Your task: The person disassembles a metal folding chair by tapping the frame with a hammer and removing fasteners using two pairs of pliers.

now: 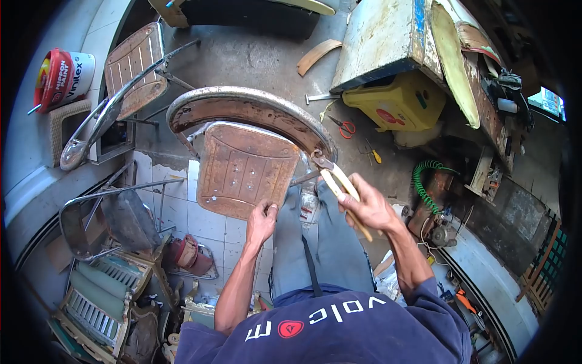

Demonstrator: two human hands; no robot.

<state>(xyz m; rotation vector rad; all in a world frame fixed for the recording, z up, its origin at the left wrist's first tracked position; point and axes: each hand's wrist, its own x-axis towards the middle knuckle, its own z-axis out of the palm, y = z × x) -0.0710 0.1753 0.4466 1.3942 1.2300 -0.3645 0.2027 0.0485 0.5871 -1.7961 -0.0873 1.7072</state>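
A rusty metal chair with a brown seat plate (248, 164) and a curved metal rim (242, 94) lies before my legs. My left hand (262, 223) is closed at the near edge of the seat plate, gripping it between thumb and fingers. Pincers with pale yellow handles (334, 182) are in my right hand (368, 208), the fingers wrapped round the handles. The pincers' metal jaws touch or lie very close to the right end of the curved rim.
Another rusty chair (136, 73) stands at upper left near a paint bucket (63, 79). Right of the rim are a hammer (321, 97), red-handled scissors (347, 127), a yellow screwdriver (376, 156), a yellow crate (397, 103) and a green coiled hose (421, 185).
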